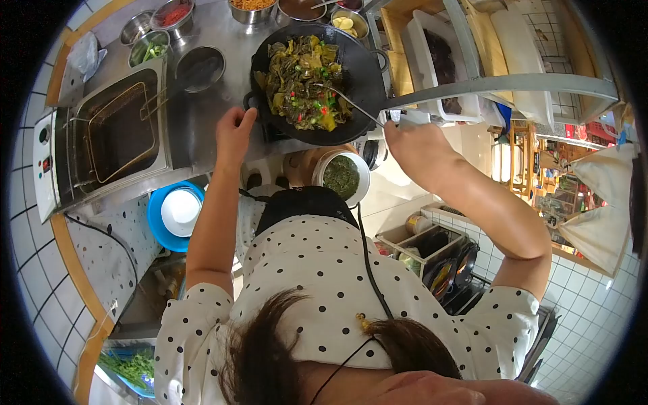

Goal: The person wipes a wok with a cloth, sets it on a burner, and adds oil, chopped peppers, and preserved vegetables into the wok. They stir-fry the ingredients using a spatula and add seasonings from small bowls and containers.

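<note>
A black wok (368, 88) stands on the steel counter, filled with dark green leafy vegetables (300, 67) dotted with chopped red and green pieces. My right hand (413, 145) is closed around the end of a long thin metal cooking utensil (354, 104) at the wok's right edge. The utensil's far end lies among the vegetables, so its head is hidden. Just below the wok's left loop handle (250, 101) is my left hand (235, 131), fingers curled and thumb beside them. Whether it grips anything cannot be seen.
A fryer with a wire basket (121, 131) sits left on the counter. Behind are metal bowls of red pieces (175, 15) and green pieces (150, 48). Below stand a blue basin (156, 216) and a white bucket of greens (364, 181). A metal rack bar (499, 84) crosses at right.
</note>
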`<state>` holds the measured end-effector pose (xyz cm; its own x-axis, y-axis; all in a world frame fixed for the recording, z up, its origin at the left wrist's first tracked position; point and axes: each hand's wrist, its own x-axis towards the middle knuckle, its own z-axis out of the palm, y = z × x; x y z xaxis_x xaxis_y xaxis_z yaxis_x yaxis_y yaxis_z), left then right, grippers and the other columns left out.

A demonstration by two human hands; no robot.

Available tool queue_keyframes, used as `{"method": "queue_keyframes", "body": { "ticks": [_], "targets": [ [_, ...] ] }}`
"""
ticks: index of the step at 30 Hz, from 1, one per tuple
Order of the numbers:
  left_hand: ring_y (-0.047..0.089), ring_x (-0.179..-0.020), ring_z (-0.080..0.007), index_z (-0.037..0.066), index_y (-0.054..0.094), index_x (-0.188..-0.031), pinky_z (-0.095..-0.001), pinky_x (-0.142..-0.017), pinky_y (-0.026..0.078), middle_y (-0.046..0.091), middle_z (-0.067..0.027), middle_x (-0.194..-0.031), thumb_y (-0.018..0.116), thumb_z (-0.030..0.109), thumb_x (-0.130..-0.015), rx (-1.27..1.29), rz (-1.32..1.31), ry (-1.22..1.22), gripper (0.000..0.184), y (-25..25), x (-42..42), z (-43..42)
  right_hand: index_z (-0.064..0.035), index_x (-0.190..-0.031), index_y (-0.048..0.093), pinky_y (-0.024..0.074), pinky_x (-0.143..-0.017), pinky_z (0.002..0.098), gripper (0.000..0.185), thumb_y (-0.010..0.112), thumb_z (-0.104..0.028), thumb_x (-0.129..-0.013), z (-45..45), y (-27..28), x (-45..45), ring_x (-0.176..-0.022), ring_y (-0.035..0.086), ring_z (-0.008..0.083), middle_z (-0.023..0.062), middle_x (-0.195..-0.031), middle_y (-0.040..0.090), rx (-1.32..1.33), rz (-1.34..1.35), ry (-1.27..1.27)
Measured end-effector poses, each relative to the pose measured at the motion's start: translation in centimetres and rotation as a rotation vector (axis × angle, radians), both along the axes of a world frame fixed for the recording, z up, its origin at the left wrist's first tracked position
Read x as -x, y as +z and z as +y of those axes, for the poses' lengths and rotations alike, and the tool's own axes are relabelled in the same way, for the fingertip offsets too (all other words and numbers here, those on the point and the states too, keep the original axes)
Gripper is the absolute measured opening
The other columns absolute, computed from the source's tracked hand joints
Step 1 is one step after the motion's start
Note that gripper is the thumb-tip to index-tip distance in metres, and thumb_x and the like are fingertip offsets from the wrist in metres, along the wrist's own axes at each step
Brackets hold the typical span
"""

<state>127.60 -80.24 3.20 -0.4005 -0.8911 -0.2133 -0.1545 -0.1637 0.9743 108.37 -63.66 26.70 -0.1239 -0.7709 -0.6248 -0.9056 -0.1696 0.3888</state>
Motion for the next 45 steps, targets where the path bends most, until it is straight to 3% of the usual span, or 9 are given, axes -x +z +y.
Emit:
{"method": "queue_keyframes", "body": {
  "ticks": [4,7,10,13,19,22,24,29,45],
  "targets": [
    [0.029,-0.055,-0.0069,0.004,0.044,-0.063,-0.0269,-0.048,0.025,0.036,0.0032,-0.057,0.063,0.024,-0.084,0.048,0.015,0.004,0.034,0.2,-0.2,0.3,0.0019,-0.122,0.047,0.0505,-0.06,0.0323,0.043,0.054,-0.004,-0.079,-3.2,2.6,-0.3,-0.072,0.064,0.0235,0.0105,-0.077,0.064,-0.218,0.198,-0.049],
    [0.028,-0.055,-0.0066,0.004,0.044,-0.063,-0.0264,-0.047,0.024,0.035,0.0037,-0.057,0.064,0.024,-0.083,0.0,0.033,0.012,0.035,-0.4,-0.1,0.4,-0.0036,-0.104,0.057,0.0494,-0.059,0.0316,0.025,0.054,-0.007,-0.079,-2.7,5.2,3.2,-0.069,0.063,0.0237,0.013,-0.074,0.062,0.067,0.032,-0.081],
    [0.028,-0.055,-0.0064,0.004,0.044,-0.062,-0.0262,-0.047,0.024,0.034,0.004,-0.056,0.064,0.024,-0.083,-0.029,0.077,0.017,0.035,-0.7,0.0,0.4,-0.0029,-0.091,0.057,0.048,-0.051,0.0307,0.013,0.054,-0.009,-0.08,-3.8,6.1,6.8,-0.057,0.058,0.0206,0.0113,-0.068,0.06,0.008,-0.186,-0.286],
    [0.029,-0.055,-0.0062,0.003,0.046,-0.064,-0.0258,-0.047,0.025,0.036,0.0041,-0.056,0.064,0.025,-0.083,-0.044,0.022,0.017,0.034,-0.1,-0.1,0.2,-0.0014,-0.086,0.056,0.0452,-0.045,0.0293,0.012,0.056,-0.013,-0.082,-4.3,5.3,8.9,-0.049,0.052,0.016,0.0078,-0.062,0.055,-0.149,-0.334,-0.832],
    [0.026,-0.056,-0.0064,0.006,0.044,-0.065,-0.0292,-0.048,0.021,0.032,0.0026,-0.057,0.062,0.028,-0.085,0.031,-0.043,0.009,0.034,0.1,0.1,0.4,-0.0011,-0.109,0.054,0.0426,-0.041,0.0236,0.035,0.062,-0.022,-0.082,2.1,-0.4,14.7,-0.046,0.048,0.0098,0.0024,-0.06,0.052,-0.202,-0.961,-1.37],
    [0.032,-0.054,-0.0097,-0.001,0.049,-0.067,-0.0295,-0.047,0.029,0.039,-0.0017,-0.054,0.063,0.026,-0.082,0.081,-0.098,-0.044,0.034,1.6,-0.2,-0.1,-0.0007,-0.115,0.053,0.0338,-0.035,0.0185,0.039,0.063,-0.019,-0.081,4.8,-4.1,12.8,-0.045,0.043,0.0054,0.0009,-0.06,0.05,-0.199,-1.24,-1.537],
    [0.032,-0.054,-0.0103,-0.001,0.048,-0.067,-0.0298,-0.048,0.029,0.039,-0.0028,-0.054,0.061,0.025,-0.083,0.097,-0.172,-0.085,0.033,1.8,-0.2,-0.3,-0.0015,-0.116,0.052,0.0334,-0.036,0.0178,0.034,0.058,-0.014,-0.085,5.3,-8.8,9.1,-0.042,0.036,0.0052,-0.0021,-0.061,0.044,0.062,-1.308,-1.754],
    [0.034,-0.054,-0.011,-0.001,0.048,-0.067,-0.0304,-0.048,0.03,0.04,-0.0046,-0.055,0.06,0.024,-0.083,0.091,-0.213,-0.117,0.032,1.9,-0.2,-0.3,-0.0022,-0.108,0.052,0.0393,-0.041,0.0208,0.025,0.056,-0.008,-0.084,5.0,-16.2,5.6,-0.047,0.048,0.0082,0.0021,-0.064,0.053,0.133,-1.558,-1.556],
    [0.034,-0.055,-0.0109,-0.001,0.052,-0.07,-0.0294,-0.049,0.031,0.041,-0.0022,-0.056,0.061,0.025,-0.083,0.027,-0.198,-0.082,0.031,2.2,0.0,0.1,-0.0029,-0.11,0.055,0.0393,-0.041,0.0199,0.027,0.058,-0.009,-0.084,7.5,-9.1,7.8,-0.046,0.048,0.0075,0.0011,-0.064,0.052,0.311,-1.521,-1.485]
  ]
}}
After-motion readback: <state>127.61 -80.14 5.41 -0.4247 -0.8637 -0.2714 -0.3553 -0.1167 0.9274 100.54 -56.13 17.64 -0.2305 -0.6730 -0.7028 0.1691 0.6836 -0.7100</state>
